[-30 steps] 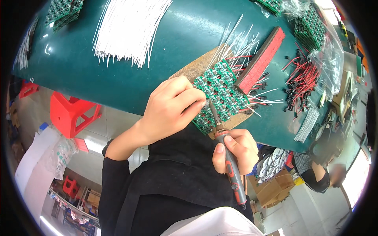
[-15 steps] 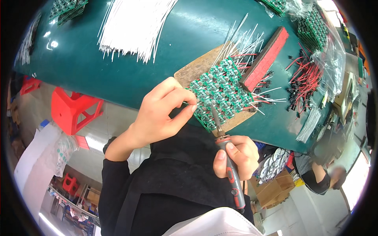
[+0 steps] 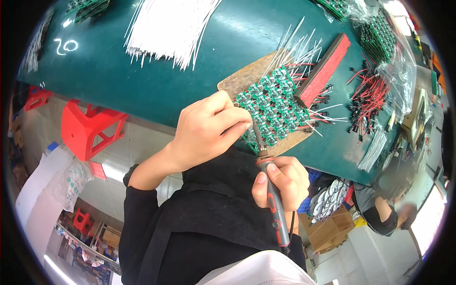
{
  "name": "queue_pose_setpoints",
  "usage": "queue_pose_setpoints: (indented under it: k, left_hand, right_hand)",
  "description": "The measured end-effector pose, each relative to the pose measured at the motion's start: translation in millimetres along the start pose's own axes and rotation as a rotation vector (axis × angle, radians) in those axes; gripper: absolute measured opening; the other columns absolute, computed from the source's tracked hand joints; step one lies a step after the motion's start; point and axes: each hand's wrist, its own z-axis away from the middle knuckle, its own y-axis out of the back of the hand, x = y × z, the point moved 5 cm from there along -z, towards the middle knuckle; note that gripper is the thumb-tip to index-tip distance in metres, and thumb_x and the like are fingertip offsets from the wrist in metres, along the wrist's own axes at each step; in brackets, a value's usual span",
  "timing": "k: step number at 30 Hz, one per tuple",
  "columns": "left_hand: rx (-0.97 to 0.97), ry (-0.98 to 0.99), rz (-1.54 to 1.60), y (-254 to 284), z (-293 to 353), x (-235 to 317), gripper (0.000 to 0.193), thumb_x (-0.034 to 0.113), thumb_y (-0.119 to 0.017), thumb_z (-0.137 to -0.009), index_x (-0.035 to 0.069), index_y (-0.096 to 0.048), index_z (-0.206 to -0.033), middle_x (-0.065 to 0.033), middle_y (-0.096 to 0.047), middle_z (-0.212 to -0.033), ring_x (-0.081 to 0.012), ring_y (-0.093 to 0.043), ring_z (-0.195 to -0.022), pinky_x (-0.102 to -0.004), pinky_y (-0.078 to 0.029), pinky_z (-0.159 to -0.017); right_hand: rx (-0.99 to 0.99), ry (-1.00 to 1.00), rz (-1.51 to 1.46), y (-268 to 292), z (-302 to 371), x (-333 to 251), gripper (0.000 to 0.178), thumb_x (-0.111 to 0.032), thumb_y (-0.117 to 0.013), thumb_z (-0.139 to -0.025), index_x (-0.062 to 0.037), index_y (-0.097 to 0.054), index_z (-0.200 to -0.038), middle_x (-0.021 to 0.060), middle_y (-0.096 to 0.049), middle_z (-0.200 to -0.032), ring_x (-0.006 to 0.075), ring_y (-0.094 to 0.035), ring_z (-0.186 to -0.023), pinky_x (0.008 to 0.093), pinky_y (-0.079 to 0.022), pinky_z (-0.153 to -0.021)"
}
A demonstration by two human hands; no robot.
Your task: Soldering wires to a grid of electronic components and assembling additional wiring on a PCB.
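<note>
My right hand (image 3: 287, 185) is wrapped round the grey-and-red handle of a soldering iron (image 3: 277, 213), its metal tip slanting up to the near-left part of a panel of green circuit boards (image 3: 274, 105). The thumb and forefinger of my left hand (image 3: 209, 124) are pressed together at the tips, just beside the iron's tip; whatever they may be pinching is too small for me to make out. The panel lies tilted across a worn brown board (image 3: 237, 78) on the green desk (image 3: 147, 97), with a red-faced bar (image 3: 325, 71) lying along its far-right side over red and black leads. White wires (image 3: 297, 50) fan out past the panel's far edge, and a thick white bundle (image 3: 166, 33) lies well apart, farther left. I take the step in hand to be soldering a lead to one of these boards, though I can't tell whether the iron is actually touching. The next move, I'd judge, calls for a steady left pinch and a brief, precise touch of the tip, clear of my fingers and the neighbouring parts.
</note>
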Motion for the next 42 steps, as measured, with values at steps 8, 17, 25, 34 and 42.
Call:
queue_pose_setpoints:
  k: [8, 17, 25, 34, 42]
  left_hand:
    - [0.058, 0.161, 0.225, 20, 11, -6, 0.014, 0.001, -0.073, -0.077, 0.010, -0.064, -0.083, 0.0009, -0.056, -0.077, -0.0102, -0.043, -0.058, -0.0255, -0.037, -0.052]
    - [0.001, 0.086, 0.159, 10, 20, -12, 0.013, 0.003, -0.073, -0.076, 0.009, -0.065, -0.084, -0.0019, -0.054, -0.076, -0.0143, -0.051, -0.061, -0.0284, -0.040, -0.053]
    - [0.037, 0.054, 0.117, 8, 20, -12, 0.012, 0.004, -0.074, -0.075, 0.009, -0.066, -0.083, -0.0035, -0.053, -0.075, -0.0180, -0.055, -0.062, -0.0311, -0.042, -0.054]
    - [0.026, 0.018, 0.044, 3, 21, -11, 0.012, 0.005, -0.075, -0.076, 0.010, -0.067, -0.082, -0.0037, -0.053, -0.074, -0.0172, -0.054, -0.062, -0.0309, -0.043, -0.054]
    - [0.280, 0.052, 0.143, 16, 35, -10, 0.013, 0.000, -0.071, -0.080, 0.008, -0.063, -0.087, -0.0004, -0.054, -0.077, -0.0102, -0.046, -0.059, -0.0253, -0.038, -0.051]
  right_hand:
    - [0.020, 0.000, 0.010, 15, 11, -8, 0.021, -0.002, -0.068, -0.075, 0.0017, -0.058, -0.093, 0.0089, -0.065, -0.070, 0.0232, -0.066, -0.061, 0.0314, -0.052, -0.050]
    - [-0.021, -0.001, -0.006, -4, 14, -11, 0.023, 0.001, -0.070, -0.070, 0.0018, -0.058, -0.090, 0.0079, -0.063, -0.069, 0.0228, -0.064, -0.060, 0.0308, -0.053, -0.052]
    - [-0.068, -0.005, 0.027, -9, 10, -16, 0.019, -0.001, -0.066, -0.077, 0.0044, -0.056, -0.092, 0.0125, -0.062, -0.063, 0.0235, -0.062, -0.052, 0.0304, -0.050, -0.047]
    - [-0.094, -0.001, 0.048, -10, 6, -17, 0.020, -0.001, -0.066, -0.078, 0.0047, -0.055, -0.095, 0.0127, -0.061, -0.063, 0.0239, -0.062, -0.052, 0.0306, -0.050, -0.047]
    - [0.065, -0.430, -0.387, 30, 7, 26, 0.023, -0.015, -0.069, -0.082, 0.0013, -0.057, -0.094, 0.0088, -0.053, -0.072, 0.0204, -0.055, -0.068, 0.0317, -0.049, -0.062]
